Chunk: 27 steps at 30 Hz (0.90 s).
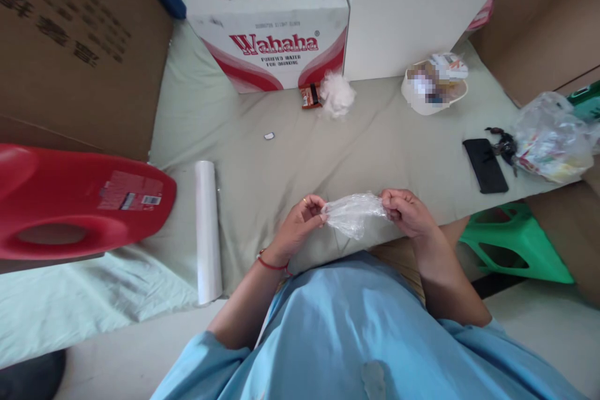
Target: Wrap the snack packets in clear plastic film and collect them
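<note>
A crumpled piece of clear plastic film (355,212) stretches between my two hands, just above the front edge of the cloth-covered surface. My left hand (302,219) pinches its left end between thumb and fingers; a ring and a red bracelet show on this side. At the other end, my right hand (407,211) is closed around the film in a fist-like grip. The film looks thin and wrinkled, with its lower edge hanging loose in the middle. To the left of my hands lies a white roll (207,231), apart from both.
A Wahaha carton (281,44) stands at the back, with a white fluffy wad (337,95) and a small brown packet (310,96) before it. Rightward are a white basket (412,100), a black phone (485,165), keys and a plastic bag (553,137). A red jug (84,162) is left.
</note>
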Each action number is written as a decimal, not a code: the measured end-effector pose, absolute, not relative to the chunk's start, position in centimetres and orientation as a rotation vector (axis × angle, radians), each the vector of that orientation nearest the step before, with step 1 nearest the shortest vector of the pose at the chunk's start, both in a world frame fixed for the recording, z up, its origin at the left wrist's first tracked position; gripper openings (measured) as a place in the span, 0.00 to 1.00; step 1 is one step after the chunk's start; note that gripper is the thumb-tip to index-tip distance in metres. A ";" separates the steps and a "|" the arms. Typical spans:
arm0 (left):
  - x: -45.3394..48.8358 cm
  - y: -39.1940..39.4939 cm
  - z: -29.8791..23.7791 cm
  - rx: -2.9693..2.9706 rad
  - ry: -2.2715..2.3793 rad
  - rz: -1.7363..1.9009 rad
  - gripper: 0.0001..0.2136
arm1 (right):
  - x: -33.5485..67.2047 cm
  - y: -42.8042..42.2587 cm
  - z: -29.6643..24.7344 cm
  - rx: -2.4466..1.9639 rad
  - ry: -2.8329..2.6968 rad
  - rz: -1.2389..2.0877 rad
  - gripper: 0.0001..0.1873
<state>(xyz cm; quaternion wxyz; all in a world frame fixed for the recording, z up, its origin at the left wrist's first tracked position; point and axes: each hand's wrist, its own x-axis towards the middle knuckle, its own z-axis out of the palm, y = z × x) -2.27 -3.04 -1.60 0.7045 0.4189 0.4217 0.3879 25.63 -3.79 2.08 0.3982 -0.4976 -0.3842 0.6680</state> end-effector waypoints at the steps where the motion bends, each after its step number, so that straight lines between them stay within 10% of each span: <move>1: -2.3 -3.1 -1.5 0.987 1.011 0.960 0.10 | 25.5 -3.8 2.0 -1.259 -0.960 1.704 0.11; 13: 0.8 -5.0 -1.7 1.901 1.293 0.841 0.11 | 24.6 -3.5 0.9 -1.289 -0.859 1.788 0.13; 27: -0.5 -4.2 -1.5 1.008 1.109 0.829 0.17 | 25.0 -3.6 -0.5 -1.209 -0.905 1.651 0.18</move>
